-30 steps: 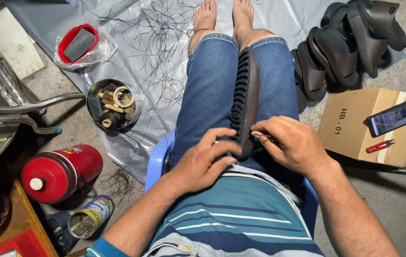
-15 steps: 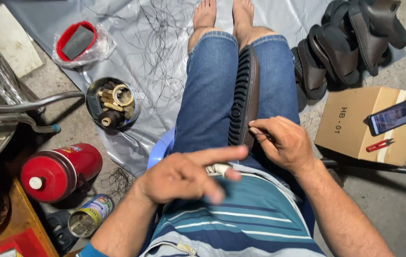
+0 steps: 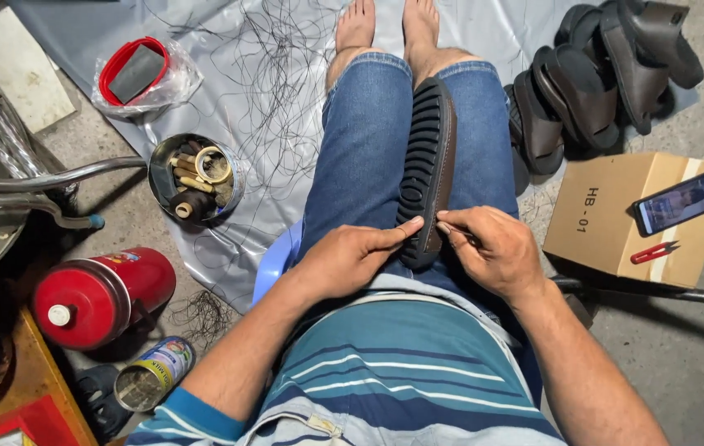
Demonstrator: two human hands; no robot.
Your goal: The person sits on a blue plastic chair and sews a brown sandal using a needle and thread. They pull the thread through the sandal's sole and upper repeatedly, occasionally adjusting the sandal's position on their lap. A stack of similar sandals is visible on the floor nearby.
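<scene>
Head view: a dark ridged sandal sole (image 3: 426, 165) lies on edge between the knees, long axis running from lap toward feet. It looks light, rubbery and flexible, best gripped at its near end. Left hand (image 3: 343, 260) fingertips touch it; right hand (image 3: 492, 248) pinches something thin

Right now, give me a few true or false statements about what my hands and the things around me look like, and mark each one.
1. The shoe sole lies on the lap between the knees. True.
2. The left hand is lifted clear of the sole. False: its fingertips touch the sole's near end.
3. The right hand pinches something thin at the sole's edge. True.
4. The phone lies on the grey sheet. False: it rests on the cardboard box.
5. The red flask stands upright. False: it lies on its side.
</scene>
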